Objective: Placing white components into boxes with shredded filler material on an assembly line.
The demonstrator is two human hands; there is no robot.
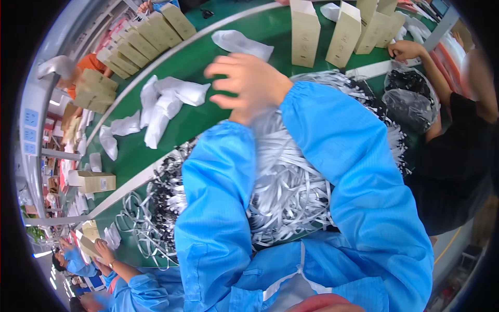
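My right hand (252,80) reaches leftward over the green work surface (195,122), its fingers spread and slightly blurred. Nothing shows between them. Below it, my left hand (240,116) shows only a small part at the cuff; its fingers are hidden behind the right hand. A group of white wrapped packets (165,101) lies just left of the right fingertips, and another white packet (241,42) lies beyond the hand. Between my blue sleeves a large heap of white flat straps (286,182) covers the near surface, with black-ended ones at its sides.
Beige boxes (305,36) stand at the far right, and a row of similar boxes (150,34) stands at the far left. An open box (99,181) sits at left. A clear bag of black pieces (410,96) lies near a co-worker in black (457,156). Others work at left.
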